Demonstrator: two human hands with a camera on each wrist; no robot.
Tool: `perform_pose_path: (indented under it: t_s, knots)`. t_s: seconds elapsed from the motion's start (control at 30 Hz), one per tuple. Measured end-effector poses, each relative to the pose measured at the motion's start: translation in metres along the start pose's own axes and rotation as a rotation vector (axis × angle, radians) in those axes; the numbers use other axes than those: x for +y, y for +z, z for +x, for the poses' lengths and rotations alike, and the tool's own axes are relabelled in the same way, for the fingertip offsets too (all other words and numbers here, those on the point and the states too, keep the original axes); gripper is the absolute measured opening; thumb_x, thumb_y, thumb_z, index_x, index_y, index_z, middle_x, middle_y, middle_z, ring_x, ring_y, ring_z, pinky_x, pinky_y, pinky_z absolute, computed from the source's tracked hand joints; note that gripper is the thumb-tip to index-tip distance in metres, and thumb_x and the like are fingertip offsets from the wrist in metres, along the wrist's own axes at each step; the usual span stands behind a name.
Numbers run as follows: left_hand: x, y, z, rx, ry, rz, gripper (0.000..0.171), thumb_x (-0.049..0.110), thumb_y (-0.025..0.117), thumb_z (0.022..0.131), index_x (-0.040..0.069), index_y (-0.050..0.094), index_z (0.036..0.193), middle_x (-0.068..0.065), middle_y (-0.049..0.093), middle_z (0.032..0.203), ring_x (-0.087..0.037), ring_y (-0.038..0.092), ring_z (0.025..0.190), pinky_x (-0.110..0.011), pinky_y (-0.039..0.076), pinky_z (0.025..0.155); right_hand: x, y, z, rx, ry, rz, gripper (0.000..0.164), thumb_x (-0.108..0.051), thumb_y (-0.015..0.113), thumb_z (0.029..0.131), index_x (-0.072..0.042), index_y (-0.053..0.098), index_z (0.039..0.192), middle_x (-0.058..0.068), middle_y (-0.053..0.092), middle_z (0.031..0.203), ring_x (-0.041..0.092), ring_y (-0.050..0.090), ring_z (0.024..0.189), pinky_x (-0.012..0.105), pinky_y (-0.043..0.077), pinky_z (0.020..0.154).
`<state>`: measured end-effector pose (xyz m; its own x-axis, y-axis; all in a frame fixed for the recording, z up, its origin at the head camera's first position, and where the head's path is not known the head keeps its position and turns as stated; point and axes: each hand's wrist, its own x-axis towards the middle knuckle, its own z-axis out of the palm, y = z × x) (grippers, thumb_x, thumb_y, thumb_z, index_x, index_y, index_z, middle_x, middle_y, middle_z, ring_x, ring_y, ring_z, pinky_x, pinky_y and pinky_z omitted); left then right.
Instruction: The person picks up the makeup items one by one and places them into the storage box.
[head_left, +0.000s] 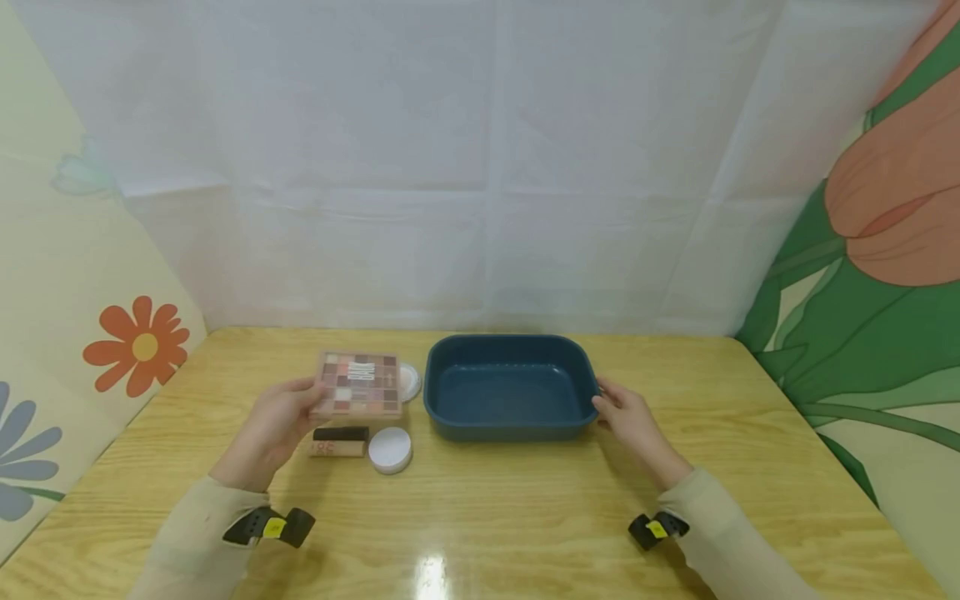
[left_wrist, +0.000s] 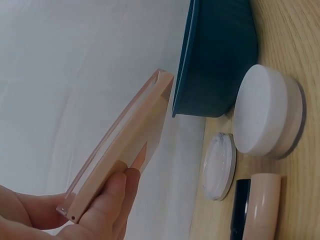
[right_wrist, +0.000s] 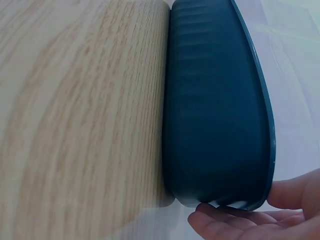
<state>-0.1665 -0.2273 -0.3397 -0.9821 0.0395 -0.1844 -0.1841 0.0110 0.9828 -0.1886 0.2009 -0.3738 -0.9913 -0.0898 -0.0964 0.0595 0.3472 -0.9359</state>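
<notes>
My left hand [head_left: 273,425] grips an eyeshadow palette [head_left: 360,387] by its left edge, thumb on one face and fingers on the other. It is held up off the table, and its clear lid shows rows of brown, pink and pale squares. In the left wrist view the palette [left_wrist: 120,150] is tilted, seen edge-on, apart from the basin. At the right end of a dark blue rectangular basin [head_left: 510,404], my right hand [head_left: 630,421] pinches the rim, with the thumb at the rim and fingers against the outer wall [right_wrist: 215,110]. The basin's inside holds nothing visible.
Left of the basin stands a white-lidded round jar [head_left: 390,451]. Beside it lie a black tube [head_left: 341,433] and a beige one [head_left: 337,449]. A flat round clear-topped case [head_left: 410,382] is partly hidden behind the palette. White cloth [head_left: 487,167] hangs behind the wooden table [head_left: 510,525].
</notes>
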Motion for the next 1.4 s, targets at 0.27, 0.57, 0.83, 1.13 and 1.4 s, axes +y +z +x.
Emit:
perform_pose_path:
  t_s: [0.27,0.57,0.83,1.13,1.4]
  knots:
    - [0.006,0.007,0.0,-0.042,0.025,-0.009,0.047,0.006,0.034,0.105,-0.021,0.022,0.142,0.005,0.062,0.1,0.002,0.061,0.09,-0.018,0.052,0.083,0.0,0.0,0.0,0.016,-0.021,-0.037,0.049,0.001,0.038,0.103,0.015,0.02,0.146,0.036,0.026,0.147,0.046,0.034,0.133,0.051,0.045,0.098]
    - [0.011,0.015,0.001,-0.061,0.029,-0.009,0.047,0.007,0.036,0.105,-0.018,0.024,0.143,-0.001,0.061,0.11,0.002,0.06,0.092,-0.019,0.051,0.086,0.0,-0.001,-0.001,0.018,-0.02,-0.048,0.049,-0.001,0.038,0.104,0.014,0.02,0.147,0.036,0.028,0.146,0.046,0.036,0.132,0.052,0.045,0.098]
    - [0.016,0.022,0.002,-0.077,0.043,0.001,0.048,0.007,0.04,0.104,-0.018,0.027,0.143,0.001,0.064,0.104,-0.001,0.062,0.091,-0.019,0.052,0.085,0.001,-0.001,0.0,0.013,-0.019,-0.048,0.049,-0.001,0.038,0.104,0.015,0.019,0.147,0.035,0.027,0.147,0.046,0.036,0.133,0.052,0.045,0.098]
    - [0.022,0.028,0.007,-0.113,0.069,0.016,0.048,0.01,0.043,0.104,-0.016,0.03,0.143,-0.007,0.062,0.114,-0.004,0.062,0.096,-0.022,0.051,0.09,0.001,-0.001,0.001,0.01,-0.019,-0.049,0.049,-0.001,0.038,0.104,0.014,0.019,0.147,0.035,0.027,0.147,0.046,0.036,0.132,0.052,0.045,0.099]
    - [0.024,0.036,0.013,-0.106,0.06,0.036,0.047,0.01,0.044,0.103,-0.014,0.034,0.142,-0.005,0.065,0.109,-0.005,0.063,0.094,-0.022,0.051,0.088,0.002,-0.001,0.0,0.007,-0.027,-0.048,0.049,-0.001,0.038,0.104,0.015,0.02,0.146,0.035,0.028,0.146,0.046,0.036,0.132,0.051,0.046,0.097]
